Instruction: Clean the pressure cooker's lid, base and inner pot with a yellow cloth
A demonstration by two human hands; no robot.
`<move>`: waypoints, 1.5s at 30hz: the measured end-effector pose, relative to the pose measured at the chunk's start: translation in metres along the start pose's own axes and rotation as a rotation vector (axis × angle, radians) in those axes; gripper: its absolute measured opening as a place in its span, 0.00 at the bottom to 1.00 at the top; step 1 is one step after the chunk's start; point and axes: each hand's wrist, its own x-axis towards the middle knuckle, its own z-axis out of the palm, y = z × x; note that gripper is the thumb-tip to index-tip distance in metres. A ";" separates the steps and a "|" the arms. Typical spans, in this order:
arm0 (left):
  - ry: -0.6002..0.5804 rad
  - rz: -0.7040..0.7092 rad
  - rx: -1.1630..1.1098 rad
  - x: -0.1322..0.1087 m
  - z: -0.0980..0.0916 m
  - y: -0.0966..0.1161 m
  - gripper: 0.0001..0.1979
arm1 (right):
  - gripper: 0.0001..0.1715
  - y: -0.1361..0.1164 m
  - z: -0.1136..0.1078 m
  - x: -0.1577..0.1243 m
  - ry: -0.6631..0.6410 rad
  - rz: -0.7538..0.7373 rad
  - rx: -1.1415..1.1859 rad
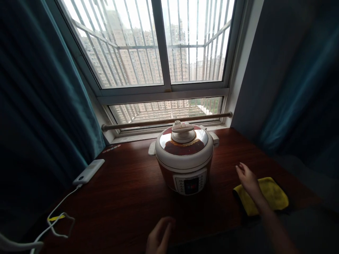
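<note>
A white and reddish-brown electric pressure cooker [184, 158] stands upright on the dark wooden tabletop, lid on, its control panel [191, 182] facing me. My right hand [248, 179] hovers to the right of the cooker with thumb and fingers apart, holding nothing. Beneath that wrist lies a folded yellow cloth [274, 194] with a dark edge; whether they touch I cannot tell. Low in the view, in front of the cooker, my left hand [160, 234] is loosely curved, thumb apart from the fingers, with nothing seen in it. Neither hand touches the cooker.
A white power bank [88, 172] with a white cable [59, 208] lies at the left, a yellow tag [56, 218] by the cable. Behind the cooker, a rod [164, 121] crosses below the barred window. Blue curtains [50, 88] hang at both sides.
</note>
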 end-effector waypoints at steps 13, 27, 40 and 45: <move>0.105 -0.065 -1.016 0.134 -0.078 0.099 0.18 | 0.23 -0.155 0.007 0.084 -0.564 0.367 0.538; -0.003 -0.048 -1.195 0.165 -0.091 0.106 0.26 | 0.25 -0.165 0.009 0.108 -0.588 0.370 0.349; 0.110 -0.068 -1.352 0.170 -0.078 0.098 0.22 | 0.30 -0.170 0.017 0.127 -0.523 0.393 0.193; 0.067 -0.095 -1.391 0.176 -0.063 0.097 0.17 | 0.34 -0.164 0.012 0.147 -0.441 0.410 0.152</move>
